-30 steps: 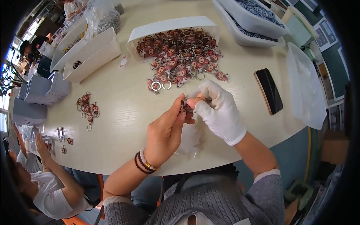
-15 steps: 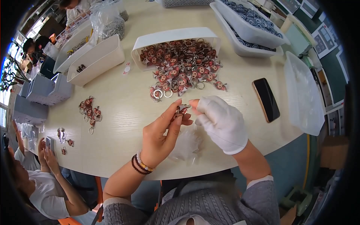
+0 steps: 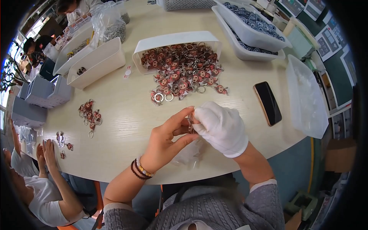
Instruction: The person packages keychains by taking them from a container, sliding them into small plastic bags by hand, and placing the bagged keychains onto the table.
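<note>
Pale table [image 3: 122,122] bears one phone [image 3: 267,103], two stacked trays [image 3: 260,56] of blue pieces [image 3: 255,23] and one tipped white bin [image 3: 176,38] with charms [image 3: 182,73] too many to count. One reddish, silvery keyring [image 3: 190,123], partly hidden, is pinched in the bare left hand [image 3: 166,136] above the table; the gloved right hand [image 3: 223,128] curls against it, grip unclear.

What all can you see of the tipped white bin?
The white bin looks like plastic: a long, rectangular tub with thin walls, lying on its side on the table, open face toward the camera wearer. Reddish-brown keychains crowd its inside and spill out past its rim, hiding much of the interior. Only table and keychains visibly touch it.
</note>
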### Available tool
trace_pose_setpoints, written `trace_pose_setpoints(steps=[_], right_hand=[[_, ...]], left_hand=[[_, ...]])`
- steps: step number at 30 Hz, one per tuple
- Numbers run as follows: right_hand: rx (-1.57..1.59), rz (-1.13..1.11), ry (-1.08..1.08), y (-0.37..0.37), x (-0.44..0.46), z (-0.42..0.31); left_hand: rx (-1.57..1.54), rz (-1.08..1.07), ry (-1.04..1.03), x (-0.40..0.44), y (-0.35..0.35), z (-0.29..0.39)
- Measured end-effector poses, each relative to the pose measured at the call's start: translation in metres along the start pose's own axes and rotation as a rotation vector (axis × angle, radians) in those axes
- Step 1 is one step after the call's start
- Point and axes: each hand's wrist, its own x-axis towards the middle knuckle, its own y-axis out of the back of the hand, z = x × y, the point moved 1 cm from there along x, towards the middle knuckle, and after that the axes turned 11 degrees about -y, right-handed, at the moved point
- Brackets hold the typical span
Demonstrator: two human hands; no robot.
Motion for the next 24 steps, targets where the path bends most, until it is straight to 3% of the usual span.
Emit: trace_pose_setpoints(steps=[2, 5, 7, 11, 17, 24], right_hand=[[0.008, -0.046, 0.021, -0.001, -0.001, 0.0], [0.013, -0.007, 0.107, 0.0, -0.001, 0.0], [0.201, -0.041, 0.007, 0.005, 0.0, 0.0], [0.303, -0.107, 0.084, 0.015, 0.002, 0.006], [0.2, 0.097, -0.043, 0.008, 0.001, -0.006], [0.046, 0.12, 0.064, -0.007, -0.006, -0.003]], left_hand=[[-0.314, -0.019, 0.179, 0.002, 0.002, -0.002], [-0.496, -0.041, 0.274, 0.004, 0.007, -0.001], [-0.513, -0.015, 0.276, 0.006, 0.011, 0.002], [-0.626, 0.017, 0.208, 0.01, 0.034, -0.002], [-0.469, -0.079, 0.232, 0.008, 0.021, 0.005], [-0.355, -0.125, 0.288, 0.006, 0.017, 0.006]])
